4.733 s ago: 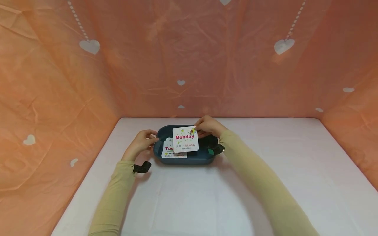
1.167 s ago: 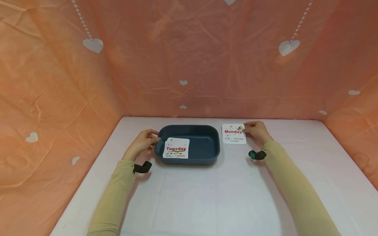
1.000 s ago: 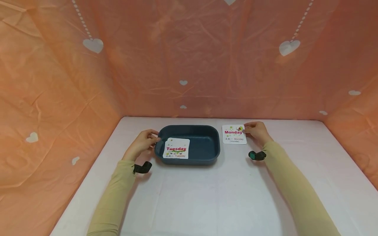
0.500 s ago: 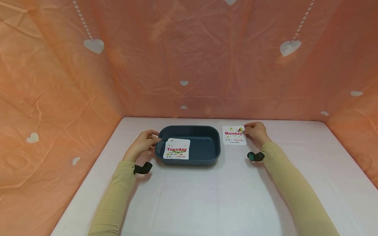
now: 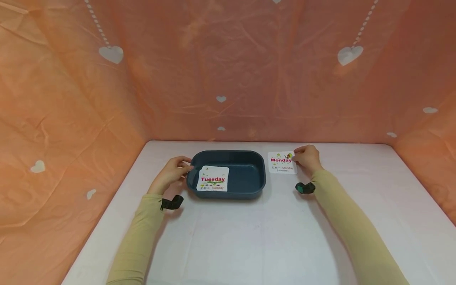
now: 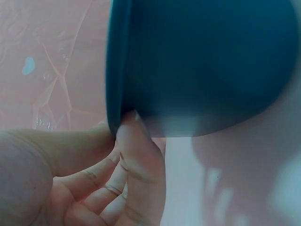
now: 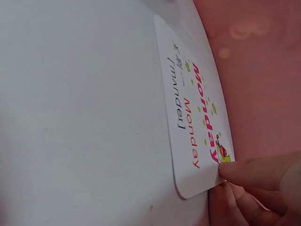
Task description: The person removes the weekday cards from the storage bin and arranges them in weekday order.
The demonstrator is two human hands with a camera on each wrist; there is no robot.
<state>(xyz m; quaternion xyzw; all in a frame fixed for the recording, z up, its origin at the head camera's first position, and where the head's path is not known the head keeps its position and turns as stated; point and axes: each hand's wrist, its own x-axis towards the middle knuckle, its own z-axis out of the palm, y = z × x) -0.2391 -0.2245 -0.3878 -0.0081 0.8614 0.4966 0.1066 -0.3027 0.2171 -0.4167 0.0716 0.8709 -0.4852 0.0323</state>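
Note:
A dark blue-green tray (image 5: pixel 247 174) stands near the back of the table. My left hand (image 5: pixel 173 171) pinches its left rim, and the left wrist view shows thumb and finger on either side of the tray's edge (image 6: pixel 117 61). Inside, at the left, lies a small stack of square cards topped by the Tuesday card (image 5: pixel 213 179); the lower ones are mostly covered. To the right of the tray, my right hand (image 5: pixel 308 158) pinches the Monday card (image 5: pixel 282 163) by its right edge. In the right wrist view the thumb lies on the face of the Monday card (image 7: pixel 188 122), with fingers beneath.
The white tabletop (image 5: pixel 228 241) extends in front of the tray and to both sides. Orange cloth (image 5: pixel 249 79) with pale hearts hangs behind and at both sides. Each wrist wears a small black camera, such as the right one (image 5: pixel 305 188).
The right hand has carried the Monday card from above the tray to the table at its right, uncovering the Tuesday card. Lately the right wrist has shifted slightly left; the left hand keeps its grip.

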